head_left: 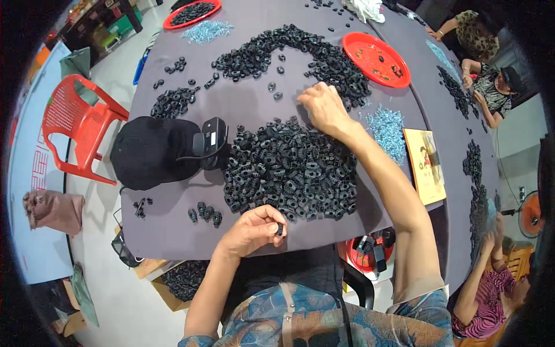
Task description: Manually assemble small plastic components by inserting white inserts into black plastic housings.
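Observation:
My left hand is at the table's near edge, thumb and fingers pinched on a small black plastic cord lock. Just beyond it spreads a dense heap of black cord lock pieces. My right hand is stretched out past that heap, beside the near end of a second, curved pile of black pieces. Its fingers are bent and drawn together; whatever lies between their tips is hidden. A few single pieces lie left of these fingers. Small silvery-blue springs are heaped right of my right forearm.
A black cap with a boxy device sits left of the heap. Further off stand a red tray and another red tray. A yellow booklet lies by the right edge. Several people work along the right side; a red chair stands left.

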Demonstrator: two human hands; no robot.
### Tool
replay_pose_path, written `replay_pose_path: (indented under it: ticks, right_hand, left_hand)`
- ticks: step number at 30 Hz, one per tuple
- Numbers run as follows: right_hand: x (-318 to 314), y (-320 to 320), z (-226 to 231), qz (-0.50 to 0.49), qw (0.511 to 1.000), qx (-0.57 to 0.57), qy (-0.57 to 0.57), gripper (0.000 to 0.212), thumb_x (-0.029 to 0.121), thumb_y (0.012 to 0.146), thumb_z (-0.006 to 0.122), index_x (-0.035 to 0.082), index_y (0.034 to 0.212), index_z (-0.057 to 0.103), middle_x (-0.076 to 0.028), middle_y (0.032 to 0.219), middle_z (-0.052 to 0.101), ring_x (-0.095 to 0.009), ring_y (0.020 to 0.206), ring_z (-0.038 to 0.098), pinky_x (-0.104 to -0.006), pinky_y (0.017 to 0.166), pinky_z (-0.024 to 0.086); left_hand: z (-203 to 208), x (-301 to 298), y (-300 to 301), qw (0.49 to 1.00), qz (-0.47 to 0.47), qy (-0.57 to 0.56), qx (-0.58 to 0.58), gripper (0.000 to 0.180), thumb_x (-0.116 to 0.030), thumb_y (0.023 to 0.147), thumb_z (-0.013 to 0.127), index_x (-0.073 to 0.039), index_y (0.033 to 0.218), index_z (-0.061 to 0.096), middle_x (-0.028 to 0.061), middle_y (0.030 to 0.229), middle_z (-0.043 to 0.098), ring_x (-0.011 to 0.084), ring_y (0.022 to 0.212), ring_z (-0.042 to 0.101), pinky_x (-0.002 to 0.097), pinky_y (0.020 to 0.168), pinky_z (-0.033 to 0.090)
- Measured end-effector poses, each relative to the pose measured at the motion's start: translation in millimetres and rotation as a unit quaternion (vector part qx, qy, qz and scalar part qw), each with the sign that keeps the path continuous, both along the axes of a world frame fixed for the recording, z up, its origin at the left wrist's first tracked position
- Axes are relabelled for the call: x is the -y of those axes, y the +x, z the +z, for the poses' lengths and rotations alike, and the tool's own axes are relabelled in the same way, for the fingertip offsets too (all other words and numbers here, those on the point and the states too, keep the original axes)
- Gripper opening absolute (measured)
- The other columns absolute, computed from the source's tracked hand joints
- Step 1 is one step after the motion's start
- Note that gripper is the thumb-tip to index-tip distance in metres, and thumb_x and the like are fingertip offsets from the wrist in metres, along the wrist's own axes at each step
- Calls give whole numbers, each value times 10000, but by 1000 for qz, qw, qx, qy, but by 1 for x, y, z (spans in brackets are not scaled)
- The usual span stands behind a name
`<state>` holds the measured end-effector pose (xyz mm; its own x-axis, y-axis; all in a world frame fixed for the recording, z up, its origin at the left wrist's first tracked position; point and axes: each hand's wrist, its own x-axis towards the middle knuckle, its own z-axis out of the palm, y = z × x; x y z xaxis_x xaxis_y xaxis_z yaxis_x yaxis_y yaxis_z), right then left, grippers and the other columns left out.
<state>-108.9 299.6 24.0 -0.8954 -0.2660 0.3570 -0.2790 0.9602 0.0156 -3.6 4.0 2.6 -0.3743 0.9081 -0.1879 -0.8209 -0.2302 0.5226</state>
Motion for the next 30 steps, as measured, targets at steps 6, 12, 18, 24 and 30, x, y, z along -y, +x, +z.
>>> replay_pose_path:
  ticks: [6,12,18,24,30]
  right_hand:
    - [6,30,-5,51,997,23,-59,205,40,680,575,74,871,639,-50,837,600,-242,807,510,-364,724,392]
    - [-21,56,14,-67,986,26,-149,244,20,723,543,33,960,597,-128,941,605,-304,907,555,-384,820,427]
    - [-42,42,-13,-17,989,52,-138,231,4,711,532,46,928,599,-127,936,529,-309,927,508,-371,825,415]
    - [-44,-29,-23,-12,990,40,-137,307,-26,680,473,64,949,592,-148,987,505,-325,933,474,-381,831,394]
    - [-46,-85,-13,-47,975,38,-212,265,42,734,490,45,958,632,-188,938,574,-324,917,553,-377,829,434]
  left_hand:
    - [-5,0,2,1000,5,-9,-9,171,-111,811,610,-16,939,547,118,806,585,168,663,553,320,658,470]
    - [-3,4,2,1000,4,5,-10,152,-92,812,605,-24,937,551,102,826,590,157,675,562,277,640,483]
    - [-3,0,2,1000,-1,3,-9,148,-97,811,610,-27,930,557,98,837,594,142,679,563,273,653,482]
    - [-3,2,1,1000,8,-9,7,145,-84,813,602,-18,934,556,114,847,591,160,698,557,288,649,473]
    - [-2,2,0,999,16,-20,19,149,-80,814,600,-8,936,556,136,866,586,185,724,553,289,626,460]
